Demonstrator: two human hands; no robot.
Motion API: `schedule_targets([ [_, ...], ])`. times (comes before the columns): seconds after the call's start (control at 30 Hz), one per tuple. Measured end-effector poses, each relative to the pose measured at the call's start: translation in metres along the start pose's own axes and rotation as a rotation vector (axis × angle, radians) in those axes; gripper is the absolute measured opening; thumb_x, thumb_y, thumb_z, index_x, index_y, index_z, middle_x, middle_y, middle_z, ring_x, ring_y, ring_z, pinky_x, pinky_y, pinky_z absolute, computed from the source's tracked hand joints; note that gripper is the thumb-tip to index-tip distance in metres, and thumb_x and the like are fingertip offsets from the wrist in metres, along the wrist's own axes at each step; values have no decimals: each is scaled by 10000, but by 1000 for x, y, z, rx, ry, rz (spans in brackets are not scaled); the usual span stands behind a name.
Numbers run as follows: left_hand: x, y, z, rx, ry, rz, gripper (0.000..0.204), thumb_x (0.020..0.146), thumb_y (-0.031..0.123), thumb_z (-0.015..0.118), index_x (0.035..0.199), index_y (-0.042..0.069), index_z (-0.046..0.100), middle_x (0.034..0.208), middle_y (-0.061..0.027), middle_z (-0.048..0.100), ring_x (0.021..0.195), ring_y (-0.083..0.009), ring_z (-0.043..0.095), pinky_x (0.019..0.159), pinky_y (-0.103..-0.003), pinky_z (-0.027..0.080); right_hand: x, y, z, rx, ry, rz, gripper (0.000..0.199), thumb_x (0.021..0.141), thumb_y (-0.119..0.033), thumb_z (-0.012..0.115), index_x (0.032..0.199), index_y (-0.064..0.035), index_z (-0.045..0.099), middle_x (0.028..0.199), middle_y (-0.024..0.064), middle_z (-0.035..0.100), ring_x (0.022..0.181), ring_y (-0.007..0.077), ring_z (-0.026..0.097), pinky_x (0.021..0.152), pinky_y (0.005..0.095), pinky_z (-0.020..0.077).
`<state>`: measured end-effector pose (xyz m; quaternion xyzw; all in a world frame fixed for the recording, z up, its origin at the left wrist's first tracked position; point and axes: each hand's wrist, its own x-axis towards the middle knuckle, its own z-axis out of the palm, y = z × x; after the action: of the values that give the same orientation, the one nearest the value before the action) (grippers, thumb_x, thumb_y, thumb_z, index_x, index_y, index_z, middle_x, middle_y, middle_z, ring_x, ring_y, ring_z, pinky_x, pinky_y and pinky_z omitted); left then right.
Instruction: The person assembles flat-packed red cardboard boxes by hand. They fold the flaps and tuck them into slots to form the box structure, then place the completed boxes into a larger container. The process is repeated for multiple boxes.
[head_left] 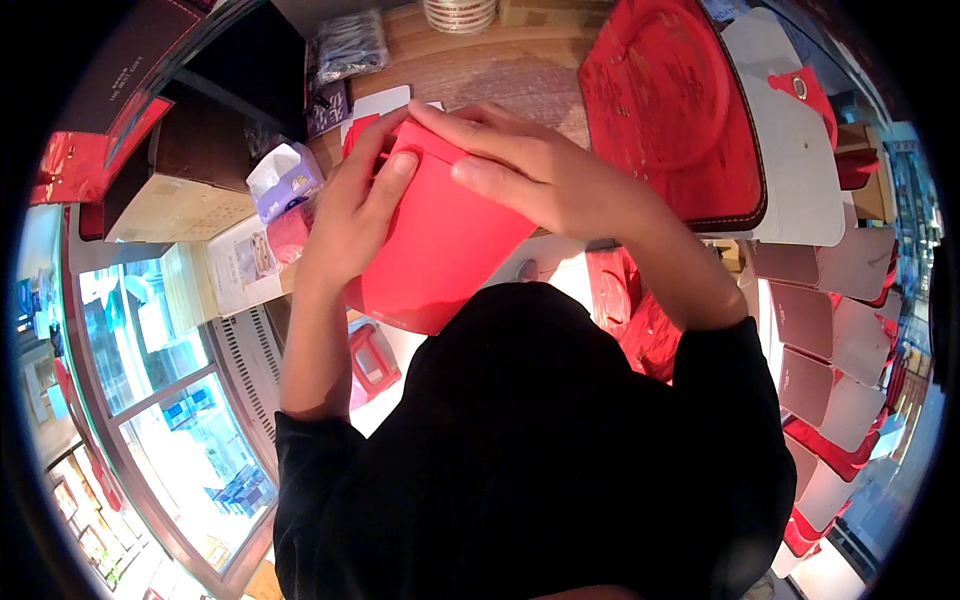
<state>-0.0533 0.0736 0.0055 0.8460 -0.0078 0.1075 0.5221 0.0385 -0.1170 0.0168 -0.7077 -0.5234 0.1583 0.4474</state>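
One red panel (435,250) is gripped between my two hands at the near edge of the table (525,85), as one purple-and-white pack (287,182) stands left, one clear plastic packet (348,45) lies far left and one large red case (668,110) right. My left hand (358,212) and right hand (540,170) angle inward, thumbs on its face, right elbow bent outward.

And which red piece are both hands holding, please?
The plain red piece: left hand and right hand hold its upper end; neither touches the stitched red panel at upper right.
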Motion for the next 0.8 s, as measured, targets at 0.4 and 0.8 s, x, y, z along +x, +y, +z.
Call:
schedule_targets([
  [0.4, 4, -15, 8, 14, 90, 330, 350, 905, 182, 526, 1219, 36, 473, 1234, -165, 476, 1124, -252, 481, 909, -330, 415, 2, 6, -6, -1, 31, 52, 598, 791, -149, 654, 1335, -84, 413, 1306, 120, 434, 1199, 256, 435, 950, 337, 390],
  [0.8, -5, 0, 14, -152, 358, 320, 243, 919, 168, 497, 1119, 30, 511, 1297, -177, 452, 1155, -247, 474, 963, -341, 372, -12, 14, 10, 308, 458, -130, 406, 769, -41, 663, 1162, -45, 563, 1260, 124, 479, 1138, 192, 478, 930, 304, 408],
])
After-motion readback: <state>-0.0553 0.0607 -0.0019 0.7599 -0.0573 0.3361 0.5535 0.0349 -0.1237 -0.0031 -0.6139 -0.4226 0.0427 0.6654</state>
